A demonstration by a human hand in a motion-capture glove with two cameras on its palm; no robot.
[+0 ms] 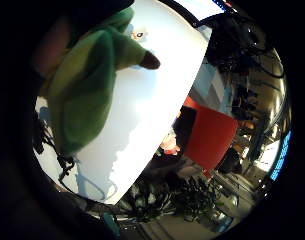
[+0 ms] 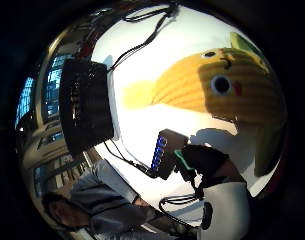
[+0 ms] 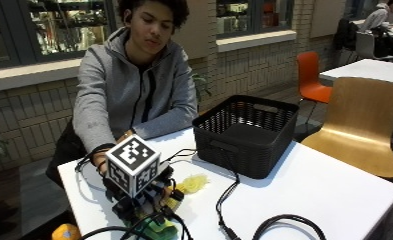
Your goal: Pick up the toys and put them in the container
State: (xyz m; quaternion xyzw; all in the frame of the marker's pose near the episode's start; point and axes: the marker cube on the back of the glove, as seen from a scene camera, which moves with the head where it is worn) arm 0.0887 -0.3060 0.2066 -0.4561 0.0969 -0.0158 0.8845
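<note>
A plush toy with a yellow ribbed body [image 3: 192, 183], a face [image 2: 219, 82] and green leaves [image 1: 87, 90] is in my gloved right hand [image 3: 135, 202], low over the white table [image 3: 316, 190] near its front-left corner. The hand grips it from above and the toy fills both palm views. The container is a black plastic basket [image 3: 230, 152], standing on the table to the right of and behind the hand, and it also shows past the toy [image 2: 86, 105]. A small pale object [image 1: 138, 35] lies on the table beyond the toy.
Black cables [image 3: 232, 200] trail over the table from the hand past the basket's front. A wooden chair [image 3: 366, 125] and an orange chair [image 3: 309, 75] stand past the far right side. An orange-yellow thing [image 3: 66, 232] shows beyond the table's left edge.
</note>
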